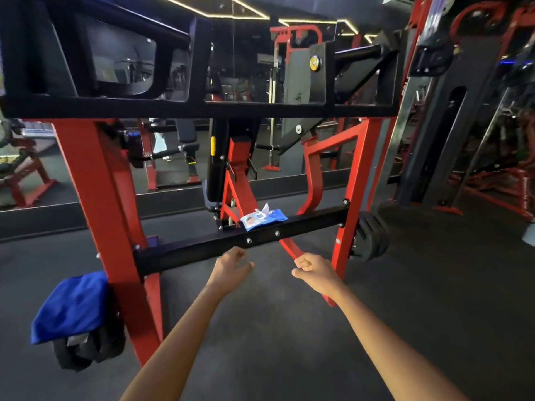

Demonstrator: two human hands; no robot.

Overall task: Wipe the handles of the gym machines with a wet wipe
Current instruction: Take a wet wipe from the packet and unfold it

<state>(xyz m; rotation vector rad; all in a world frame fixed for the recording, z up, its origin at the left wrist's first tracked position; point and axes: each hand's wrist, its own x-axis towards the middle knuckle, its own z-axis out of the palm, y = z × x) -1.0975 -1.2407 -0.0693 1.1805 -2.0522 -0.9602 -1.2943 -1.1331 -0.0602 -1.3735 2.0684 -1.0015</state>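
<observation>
Both my arms reach forward over the dark floor (289, 328) toward the red and black gym machine (95, 180). My left hand (231, 263) hangs just below the black crossbar (202, 250), fingers loosely curled with the thumb out to the side, holding nothing. My right hand (311, 269) is beside it, fingers curled into a fist, nothing visible in it. The pack of wet wipes (262, 217) lies on top of the crossbar, beyond and above both hands, between them in line, touching neither; a white wipe sticks up from its opening. A blue cloth (72, 306) is draped over the black weight plates (86, 351) at the machine's left leg, well apart from my left hand.
</observation>
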